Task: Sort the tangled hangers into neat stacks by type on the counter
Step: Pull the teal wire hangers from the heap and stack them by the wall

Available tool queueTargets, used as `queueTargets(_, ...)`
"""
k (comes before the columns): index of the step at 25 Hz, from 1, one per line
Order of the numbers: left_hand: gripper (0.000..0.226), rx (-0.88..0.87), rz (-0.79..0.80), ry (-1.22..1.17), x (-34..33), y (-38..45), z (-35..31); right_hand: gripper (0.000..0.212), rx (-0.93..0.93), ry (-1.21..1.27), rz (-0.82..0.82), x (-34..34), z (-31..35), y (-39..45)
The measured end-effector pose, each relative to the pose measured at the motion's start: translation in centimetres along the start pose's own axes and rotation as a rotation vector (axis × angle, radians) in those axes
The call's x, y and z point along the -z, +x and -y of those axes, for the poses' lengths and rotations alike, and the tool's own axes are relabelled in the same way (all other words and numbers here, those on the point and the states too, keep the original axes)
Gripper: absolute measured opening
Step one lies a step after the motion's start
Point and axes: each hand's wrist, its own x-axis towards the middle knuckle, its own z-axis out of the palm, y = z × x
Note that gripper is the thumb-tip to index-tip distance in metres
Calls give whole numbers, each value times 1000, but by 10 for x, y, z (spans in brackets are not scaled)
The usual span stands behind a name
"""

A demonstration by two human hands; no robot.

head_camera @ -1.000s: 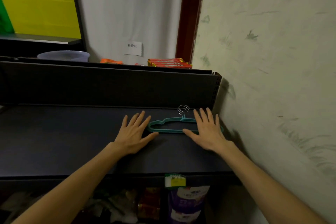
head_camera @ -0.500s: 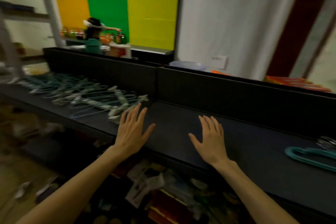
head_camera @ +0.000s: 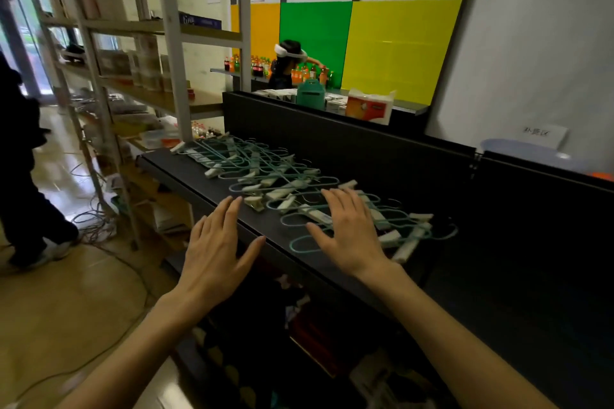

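**Back at the tangle for the next hanger**

The view has swung left within the last second, away from the far right corner where 1 teal hanger was laid down, and both hands have travelled with it. That suggests 1 stack has been started and the person is returning for more; most of the sorting is still to do.

The tangled hangers [head_camera: 285, 183] lie on the black table [head_camera: 498, 242], a pile of teal wire loops with pale clips. Its long axis runs diagonally, from the table's far left end toward the near right. Individual hooks are hard to read, though 1 dark hook seems to point right at the near end.

The right hand [head_camera: 349, 236] hovers flat with straight fingers over the near end, grasping nothing. The left hand [head_camera: 216, 249] is likewise spread and empty, at the table's front edge.
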Motion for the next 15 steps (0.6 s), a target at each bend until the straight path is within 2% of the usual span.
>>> queueTargets(3,77,-95,-30,-22,-5,37,32,75,11,22,-2,-30,6,65)
queueTargets(7,67,-215,-2,-123,-25,119,84,89,-199,51,230,-73,3,164)
queueTargets(11,66,-251,64,-129,-57,191,138,96,-355,21,372,-115,-1,229)
queueTargets(15,74,-361,183,-74,-91,256,184,95,-433,20,352,-135,-2,254)
